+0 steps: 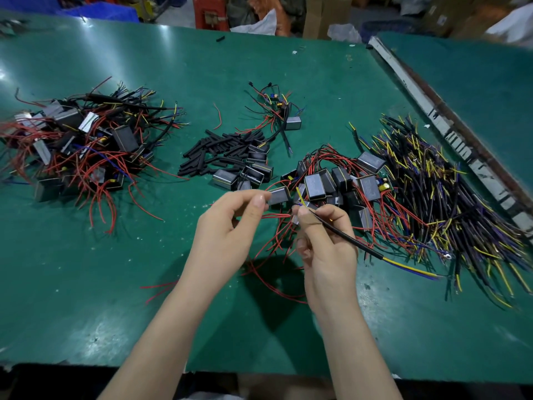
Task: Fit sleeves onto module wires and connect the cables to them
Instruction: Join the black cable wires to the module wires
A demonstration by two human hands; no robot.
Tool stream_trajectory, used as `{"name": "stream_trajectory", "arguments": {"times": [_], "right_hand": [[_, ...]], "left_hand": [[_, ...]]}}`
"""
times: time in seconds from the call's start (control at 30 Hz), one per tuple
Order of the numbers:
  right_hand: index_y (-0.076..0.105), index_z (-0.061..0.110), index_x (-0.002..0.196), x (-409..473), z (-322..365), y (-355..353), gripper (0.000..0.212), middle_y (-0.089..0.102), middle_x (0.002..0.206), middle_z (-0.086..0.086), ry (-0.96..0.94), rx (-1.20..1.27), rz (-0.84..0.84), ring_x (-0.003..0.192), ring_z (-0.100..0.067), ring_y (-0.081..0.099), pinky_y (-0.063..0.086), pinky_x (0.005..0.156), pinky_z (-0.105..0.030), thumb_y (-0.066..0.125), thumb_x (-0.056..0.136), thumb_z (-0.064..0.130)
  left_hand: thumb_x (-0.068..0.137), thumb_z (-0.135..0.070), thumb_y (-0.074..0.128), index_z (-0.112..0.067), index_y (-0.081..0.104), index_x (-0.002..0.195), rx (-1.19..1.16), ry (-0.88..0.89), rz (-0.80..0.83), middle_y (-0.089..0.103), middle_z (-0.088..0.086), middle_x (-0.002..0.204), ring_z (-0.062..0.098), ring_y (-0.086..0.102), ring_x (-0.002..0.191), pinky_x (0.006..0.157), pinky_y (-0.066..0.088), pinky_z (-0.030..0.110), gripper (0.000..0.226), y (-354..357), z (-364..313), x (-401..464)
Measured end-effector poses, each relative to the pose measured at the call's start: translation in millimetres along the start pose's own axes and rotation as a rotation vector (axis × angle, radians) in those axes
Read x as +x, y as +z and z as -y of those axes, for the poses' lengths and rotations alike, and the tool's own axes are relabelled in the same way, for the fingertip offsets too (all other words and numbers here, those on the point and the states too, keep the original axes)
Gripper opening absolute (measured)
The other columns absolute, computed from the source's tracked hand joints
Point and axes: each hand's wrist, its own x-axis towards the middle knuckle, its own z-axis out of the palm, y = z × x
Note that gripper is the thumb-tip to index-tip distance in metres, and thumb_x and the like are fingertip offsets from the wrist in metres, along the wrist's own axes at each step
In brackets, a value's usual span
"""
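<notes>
At the frame's centre, above the green tabletop (115, 255), the connecting step seems underway: the left hand (230, 223) pinches a red module wire (277, 216) while the right hand (323, 235) pinches a black cable (346, 238), whose bared yellow tip (300, 194) next needs aligning with that wire.

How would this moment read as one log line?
left hand: pinches red wires | right hand: grips black cable | sleeves: piled on table
</notes>
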Motion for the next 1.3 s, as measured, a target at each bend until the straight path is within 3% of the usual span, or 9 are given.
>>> {"name": "stream_trajectory", "arguments": {"times": [0.3,0.43,0.53,0.67,0.9,0.97,1.1,1.17,1.3], "right_hand": [[0.064,0.027,0.068,3,4,-12,0.016,0.059,0.066,-0.001,-0.033,-0.046,0.055,0.048,-0.006,0.043,0.033,0.044,-0.014,0.076,0.067,0.016],[0.068,0.027,0.069,2,5,-17,0.018,0.063,0.069,0.001,-0.088,-0.098,0.135,0.055,-0.004,0.051,0.039,0.05,-0.012,0.073,0.069,0.01],[0.07,0.032,0.08,3,10,-23,0.028,0.066,0.078,0.007,-0.236,-0.292,0.287,0.066,-0.003,0.058,0.046,0.06,-0.015,0.065,0.077,0.005],[0.068,0.031,0.104,6,21,-30,0.03,0.063,0.1,0.001,-0.465,-0.679,0.398,0.081,-0.02,0.06,0.05,0.073,-0.026,0.062,0.085,0.009],[0.064,0.016,0.118,8,27,-39,0.03,0.059,0.105,-0.006,-0.582,-0.904,0.452,0.091,-0.005,0.06,0.044,0.079,-0.011,0.062,0.088,0.014],[0.066,0.013,0.116,10,27,-40,0.027,0.059,0.101,-0.005,-0.584,-0.943,0.441,0.09,-0.006,0.059,0.044,0.08,-0.012,0.059,0.093,0.026],[0.07,0.012,0.099,12,27,-42,0.052,0.059,0.09,-0.007,-0.567,-0.926,0.41,0.087,-0.012,0.059,0.044,0.076,-0.02,0.039,0.096,0.052],[0.07,0.008,0.087,13,26,-41,0.055,0.056,0.083,-0.004,-0.563,-0.889,0.406,0.079,-0.009,0.056,0.04,0.071,-0.016,0.039,0.096,0.052],[0.061,0.012,0.069,16,20,-37,0.041,0.049,0.074,0.0,-0.488,-0.812,0.399,0.069,-0.008,0.05,0.038,0.066,-0.019,0.045,0.095,0.038]], "left_hand": [[0.091,-0.025,0.061,-0.037,0.063,0.086,0.029,0.094,0.113,0.069,-0.014,0.082,0.003,0.064,0.08,0.076,0.047,0.015,0.013,14,-12,-3],[0.088,-0.019,0.066,-0.029,0.064,0.079,-0.001,0.1,0.08,0.068,-0.01,0.077,0.003,0.06,0.073,0.072,0.045,0.014,0.013,20,-15,-5],[0.088,-0.017,0.065,-0.027,0.064,0.079,-0.017,0.089,0.1,0.067,-0.011,0.076,0.002,0.059,0.072,0.071,0.045,0.015,0.014,20,-15,-6],[0.089,-0.015,0.065,-0.029,0.064,0.078,-0.01,0.064,0.122,0.066,-0.017,0.073,-0.004,0.057,0.069,0.07,0.043,0.011,0.018,19,-17,-7],[0.089,-0.019,0.065,-0.029,0.064,0.075,0.007,0.04,0.143,0.065,-0.02,0.069,-0.005,0.057,0.067,0.069,0.042,0.012,0.017,21,-18,-5],[0.088,-0.02,0.065,-0.031,0.063,0.076,0.061,0.085,0.124,0.066,-0.017,0.071,-0.004,0.058,0.07,0.07,0.042,0.011,0.016,21,-18,-6],[0.086,-0.025,0.062,-0.027,0.062,0.078,0.147,0.225,0.069,0.064,-0.011,0.077,-0.001,0.057,0.076,0.072,0.04,0.008,0.008,23,-20,-8],[0.085,-0.025,0.06,-0.03,0.059,0.077,0.138,0.233,0.051,0.063,-0.012,0.076,-0.002,0.056,0.075,0.072,0.04,0.008,0.009,25,-20,-9],[0.09,-0.02,0.061,-0.031,0.058,0.074,0.054,0.105,0.058,0.061,-0.018,0.067,-0.003,0.054,0.066,0.066,0.04,0.014,0.02,31,-17,-11]]}}
